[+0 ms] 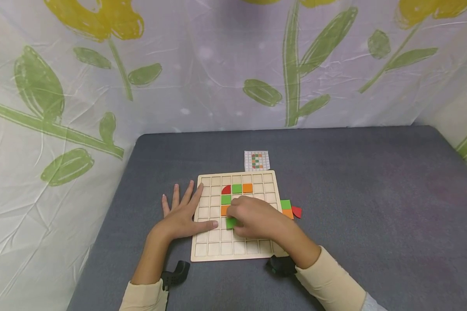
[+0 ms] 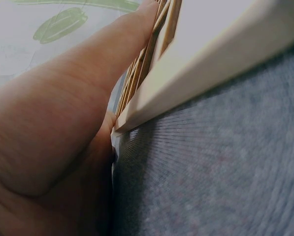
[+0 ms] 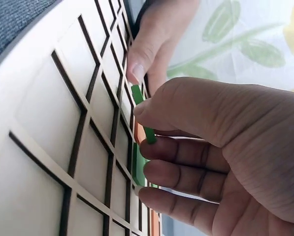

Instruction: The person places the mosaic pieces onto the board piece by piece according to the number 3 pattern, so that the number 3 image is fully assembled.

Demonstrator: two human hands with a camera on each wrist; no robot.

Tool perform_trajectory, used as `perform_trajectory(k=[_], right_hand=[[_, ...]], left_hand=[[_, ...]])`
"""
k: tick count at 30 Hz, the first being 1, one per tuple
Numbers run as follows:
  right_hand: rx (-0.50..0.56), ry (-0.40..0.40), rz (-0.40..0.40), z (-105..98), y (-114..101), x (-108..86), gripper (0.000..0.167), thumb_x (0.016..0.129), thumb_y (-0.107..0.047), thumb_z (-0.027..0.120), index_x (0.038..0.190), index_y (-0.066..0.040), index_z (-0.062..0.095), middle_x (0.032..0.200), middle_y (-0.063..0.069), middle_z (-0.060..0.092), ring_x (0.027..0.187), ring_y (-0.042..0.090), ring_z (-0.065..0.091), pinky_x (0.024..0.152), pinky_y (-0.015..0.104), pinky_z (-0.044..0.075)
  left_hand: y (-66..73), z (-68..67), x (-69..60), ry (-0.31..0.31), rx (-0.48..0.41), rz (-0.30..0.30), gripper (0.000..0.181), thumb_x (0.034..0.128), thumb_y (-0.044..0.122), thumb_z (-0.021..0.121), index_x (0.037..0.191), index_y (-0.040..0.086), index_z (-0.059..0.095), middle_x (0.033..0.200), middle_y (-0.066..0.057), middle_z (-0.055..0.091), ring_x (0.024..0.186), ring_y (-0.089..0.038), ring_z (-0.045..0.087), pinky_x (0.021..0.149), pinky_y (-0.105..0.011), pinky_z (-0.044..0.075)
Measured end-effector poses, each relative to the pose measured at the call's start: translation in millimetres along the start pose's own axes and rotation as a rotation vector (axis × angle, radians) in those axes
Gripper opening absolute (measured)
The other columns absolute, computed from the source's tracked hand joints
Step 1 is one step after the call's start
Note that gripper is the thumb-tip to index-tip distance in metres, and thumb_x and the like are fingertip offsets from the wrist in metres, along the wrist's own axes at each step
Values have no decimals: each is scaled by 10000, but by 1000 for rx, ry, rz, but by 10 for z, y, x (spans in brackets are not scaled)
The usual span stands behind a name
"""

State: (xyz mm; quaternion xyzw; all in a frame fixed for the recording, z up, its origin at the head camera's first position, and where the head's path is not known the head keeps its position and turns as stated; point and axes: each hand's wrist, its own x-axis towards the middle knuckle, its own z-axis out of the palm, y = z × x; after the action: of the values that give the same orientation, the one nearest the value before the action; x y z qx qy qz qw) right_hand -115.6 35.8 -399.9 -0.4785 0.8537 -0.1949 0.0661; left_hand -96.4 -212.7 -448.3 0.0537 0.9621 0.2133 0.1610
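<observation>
Pinching a green tile (image 1: 229, 223) between thumb and fingers, the right hand (image 1: 254, 217) holds it over the wooden grid board (image 1: 214, 249), just beside an orange tile (image 1: 224, 211). The left hand (image 1: 180, 221), fingers spread wide and gripping nothing, rests across the board's left edge.
</observation>
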Motion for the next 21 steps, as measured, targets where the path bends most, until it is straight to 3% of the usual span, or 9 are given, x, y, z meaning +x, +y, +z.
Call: perform_trajectory(k=[5, 21], right_hand=[[-23, 14, -6, 15, -23, 22, 214, 728, -3, 677, 687, -166, 544, 668, -79, 409, 650, 112, 401, 603, 242, 346], [-87, 48, -14, 107, -52, 50, 238, 759, -18, 705, 693, -192, 557, 680, -92, 431, 636, 99, 417, 576, 225, 350]], left_hand=[[2, 1, 5, -1, 2, -4, 1236, 719, 857, 607, 1634, 239, 51, 1676, -62, -74, 1462, -367, -267, 1042, -617, -279], [-10, 3, 2, 14, 1, 19, 1234, 717, 847, 618, 1635, 235, 66, 1677, -75, -54, 1465, -393, -250, 1051, -627, -261]])
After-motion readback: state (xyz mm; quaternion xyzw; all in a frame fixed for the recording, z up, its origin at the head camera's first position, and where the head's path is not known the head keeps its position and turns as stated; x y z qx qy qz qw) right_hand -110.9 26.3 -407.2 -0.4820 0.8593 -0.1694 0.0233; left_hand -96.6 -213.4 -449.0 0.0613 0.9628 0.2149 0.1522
